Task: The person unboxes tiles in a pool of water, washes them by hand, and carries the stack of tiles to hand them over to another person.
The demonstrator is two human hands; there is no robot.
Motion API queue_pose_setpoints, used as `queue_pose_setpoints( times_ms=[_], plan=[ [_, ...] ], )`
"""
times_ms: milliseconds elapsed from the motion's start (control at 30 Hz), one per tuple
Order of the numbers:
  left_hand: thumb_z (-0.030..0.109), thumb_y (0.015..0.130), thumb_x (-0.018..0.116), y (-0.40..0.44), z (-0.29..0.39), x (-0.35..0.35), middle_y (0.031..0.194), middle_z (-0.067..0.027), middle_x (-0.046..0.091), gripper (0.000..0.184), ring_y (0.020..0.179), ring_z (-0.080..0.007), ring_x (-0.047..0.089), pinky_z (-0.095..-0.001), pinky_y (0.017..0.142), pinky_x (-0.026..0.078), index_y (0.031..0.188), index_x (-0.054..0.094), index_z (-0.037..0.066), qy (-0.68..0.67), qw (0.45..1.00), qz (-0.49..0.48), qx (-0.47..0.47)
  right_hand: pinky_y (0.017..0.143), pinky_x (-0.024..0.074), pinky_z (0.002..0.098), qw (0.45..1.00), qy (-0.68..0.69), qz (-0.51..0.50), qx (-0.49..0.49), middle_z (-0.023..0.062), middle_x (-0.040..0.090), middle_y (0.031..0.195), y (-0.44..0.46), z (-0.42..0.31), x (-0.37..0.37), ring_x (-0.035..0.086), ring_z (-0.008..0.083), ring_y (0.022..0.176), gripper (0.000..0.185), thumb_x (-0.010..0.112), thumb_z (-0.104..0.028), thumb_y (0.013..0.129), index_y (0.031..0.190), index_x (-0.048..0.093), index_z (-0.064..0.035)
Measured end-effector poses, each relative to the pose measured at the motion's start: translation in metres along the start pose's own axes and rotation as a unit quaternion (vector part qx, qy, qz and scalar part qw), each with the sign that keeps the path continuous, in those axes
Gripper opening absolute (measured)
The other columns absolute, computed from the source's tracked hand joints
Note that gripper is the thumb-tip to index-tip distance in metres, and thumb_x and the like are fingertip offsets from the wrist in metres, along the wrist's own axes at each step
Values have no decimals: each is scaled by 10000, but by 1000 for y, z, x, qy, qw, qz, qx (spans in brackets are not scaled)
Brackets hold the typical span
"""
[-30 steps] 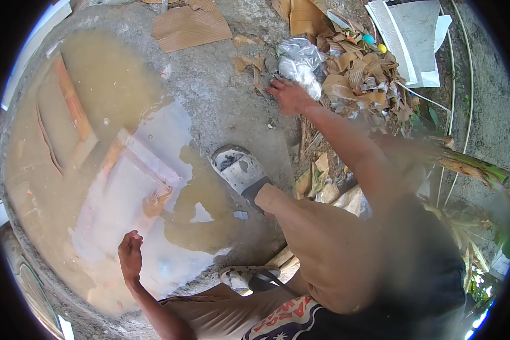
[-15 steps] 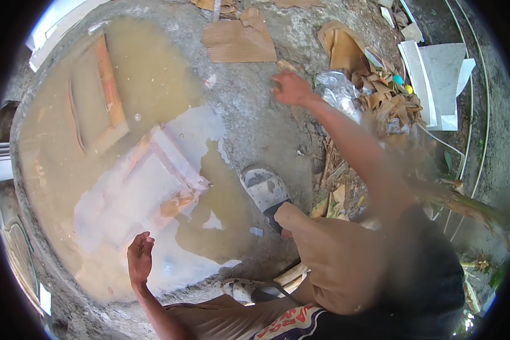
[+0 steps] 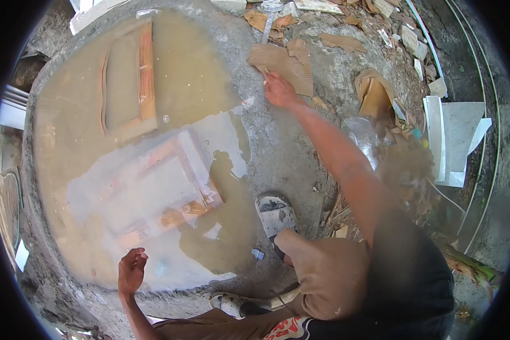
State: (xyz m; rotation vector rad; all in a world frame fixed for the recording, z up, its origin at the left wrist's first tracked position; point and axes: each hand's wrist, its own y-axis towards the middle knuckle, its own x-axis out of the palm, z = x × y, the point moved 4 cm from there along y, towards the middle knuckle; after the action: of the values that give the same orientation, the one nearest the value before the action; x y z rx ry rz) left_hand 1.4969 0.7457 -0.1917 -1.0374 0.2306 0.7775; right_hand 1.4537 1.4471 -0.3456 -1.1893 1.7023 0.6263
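A broad pool of murky tan water (image 3: 190,79) fills the left side of the view, bordered by rough grey concrete (image 3: 286,156). Two rectangular frames lie in the pool: a reddish-brown wooden frame (image 3: 146,71) toward the far side and a pale pinkish frame (image 3: 197,161) nearer the person. Beyond the right arm stand flat grey-and-white sheets (image 3: 456,141). The piece of brown corrugated cardboard (image 3: 289,62) lies on the concrete just beside the pool. A crumpled clear plastic bag (image 3: 361,136) lies near the forearm.

The right hand (image 3: 279,89) is at the cardboard's near left edge, fingers curled; whether it grips the edge cannot be determined. One second ago it was beside the plastic bag; half a second ago, over bare concrete short of the cardboard. The left hand (image 3: 132,271) remains above the pool's near side, half-open, fingers loosely bent. A small pale-blue scrap (image 3: 258,254) lies near the speckled grey-white sandal (image 3: 277,215).
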Motion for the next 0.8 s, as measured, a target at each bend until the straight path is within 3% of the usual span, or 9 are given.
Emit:
queue_pose_setpoints(
  times_ms=[100,200,267,333,400,500,600,733,800],
  plan=[
    [199,1048,649,11,-12,-8,861,-63,717,274,787,-108,627,-306,732,537,1198,718,-19,31,999,-10,42,1003,503,547,983,-26,159,-84,268,658,1228,0,45,-29,628,482,1167,276,550,-187,1016,1149,689,11],
    [213,1054,652,34,-44,-22,799,-6,642,242,790,-66,556,-268,727,498,1161,720,7,48,996,23,71,929,506,570,961,-76,257,-63,298,674,1181,-26,96,-115,644,490,1092,316,595,-218,938,1113,696,25],
    [201,1022,646,63,-100,-38,862,-125,756,251,811,-140,657,-324,749,539,1126,738,-9,120,987,72,73,903,532,575,923,-318,204,75,271,727,1151,-32,157,-174,686,482,1047,475,614,-428,923,1058,746,9],
    [247,978,659,97,-165,-45,927,-237,779,326,940,-333,765,-422,862,589,1144,748,-19,165,981,94,27,1048,509,589,814,-394,324,279,352,662,1257,-69,110,-210,628,494,1249,649,610,-508,910,1350,677,-36],
    [270,952,681,120,-211,-42,981,-252,774,386,1012,-414,751,-473,938,586,1213,733,-10,185,972,140,-25,1101,481,574,833,-386,329,222,405,597,1329,-72,87,-209,577,493,1317,708,632,-506,895,1454,615,-71],
    [292,927,727,135,-188,-3,1309,-259,691,510,1216,-443,658,-491,1056,535,1361,663,31,163,927,336,-32,1187,397,575,901,-332,265,-89,376,563,1427,-49,74,-121,465,525,1417,681,669,-376,916,1495,564,-34],
    [356,929,746,148,-118,68,1573,-211,494,634,1419,-440,483,-514,1164,452,1475,568,84,130,909,385,93,1266,320,511,951,-228,-64,-200,330,361,1643,-84,-94,-4,371,492,1516,644,687,-221,946,1534,510,-27],
    [406,914,730,157,-70,149,1469,-167,543,623,1384,-394,491,-545,1127,430,1464,572,161,103,933,340,55,1214,393,530,795,-189,-329,-473,274,453,1590,-142,-250,81,401,464,1498,595,688,-230,939,1477,554,-13],
    [408,897,738,141,-57,159,1389,-148,560,633,1346,-367,501,-538,1082,436,1461,569,175,94,948,304,-29,1133,459,531,737,-189,-408,-505,281,556,1472,-150,-306,101,494,455,1414,489,684,-256,935,1347,629,2]
  ],
)
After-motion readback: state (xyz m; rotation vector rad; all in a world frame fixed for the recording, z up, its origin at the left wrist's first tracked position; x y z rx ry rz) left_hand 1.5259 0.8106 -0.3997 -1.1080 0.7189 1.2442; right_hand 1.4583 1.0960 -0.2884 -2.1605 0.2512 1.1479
